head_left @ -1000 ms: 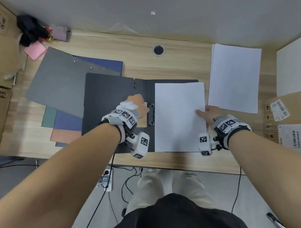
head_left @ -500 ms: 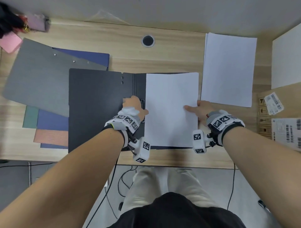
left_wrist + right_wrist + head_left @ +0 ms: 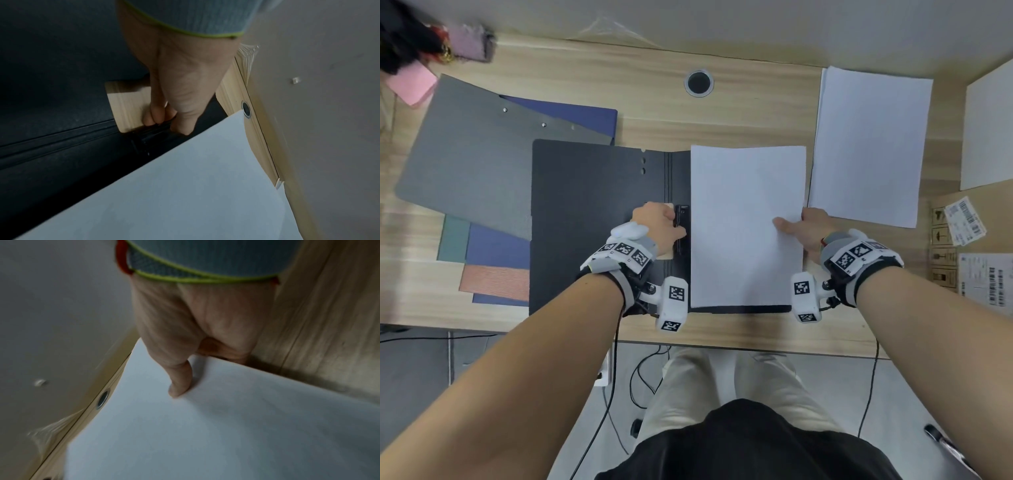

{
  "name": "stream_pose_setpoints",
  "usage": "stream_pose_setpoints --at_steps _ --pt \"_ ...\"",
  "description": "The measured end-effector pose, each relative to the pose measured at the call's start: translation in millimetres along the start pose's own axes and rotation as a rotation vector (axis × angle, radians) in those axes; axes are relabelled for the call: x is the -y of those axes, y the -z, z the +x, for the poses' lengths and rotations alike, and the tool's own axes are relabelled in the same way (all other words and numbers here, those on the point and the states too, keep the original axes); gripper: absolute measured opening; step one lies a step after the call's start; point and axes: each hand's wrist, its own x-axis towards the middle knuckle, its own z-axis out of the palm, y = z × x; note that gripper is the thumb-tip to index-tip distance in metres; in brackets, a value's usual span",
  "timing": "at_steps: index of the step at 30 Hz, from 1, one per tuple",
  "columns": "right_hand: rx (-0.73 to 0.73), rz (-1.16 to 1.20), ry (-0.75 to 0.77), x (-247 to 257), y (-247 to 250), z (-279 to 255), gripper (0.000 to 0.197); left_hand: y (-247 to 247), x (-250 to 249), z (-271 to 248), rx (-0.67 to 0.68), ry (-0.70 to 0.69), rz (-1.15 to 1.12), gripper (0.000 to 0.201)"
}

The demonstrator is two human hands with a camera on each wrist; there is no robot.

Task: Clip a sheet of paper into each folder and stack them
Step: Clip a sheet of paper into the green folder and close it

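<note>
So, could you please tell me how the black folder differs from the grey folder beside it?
The black folder lies open and square to the desk edge; the grey folder is closed and angled. The black folder carries a sheet of paper and both hands work at it; the grey folder goes untouched on other coloured folders. Both lie flat.

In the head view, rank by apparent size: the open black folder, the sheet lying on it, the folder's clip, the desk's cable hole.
1. open black folder
2. sheet
3 and 4. clip, partly hidden by the left hand, and cable hole: too close to rank.
</note>
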Motion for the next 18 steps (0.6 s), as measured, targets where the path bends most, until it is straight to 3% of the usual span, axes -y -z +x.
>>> stream_pose_setpoints --at_steps 4,8,13,18 --pt "0.001 -0.080 0.016 9.2 -8.5 -0.7 0.047 3.2 1.5 -1.9 0.013 0.000 -0.064 0.035" --pt "-0.027 -0.094 -0.010 11.0 -13.9 0.8 0.043 4.3 0.2 -2.6 0.019 0.008 -0.097 0.033" --pt "-0.024 -0.021 -0.032 12.1 -19.5 6.0 0.075 4.1 0.3 -1.5 0.028 0.011 -0.100 0.034" --pt "-0.026 -0.043 -0.037 16.7 -22.3 8.6 0.080 3.9 -1.9 -1.4 0.022 0.010 -0.068 0.036"
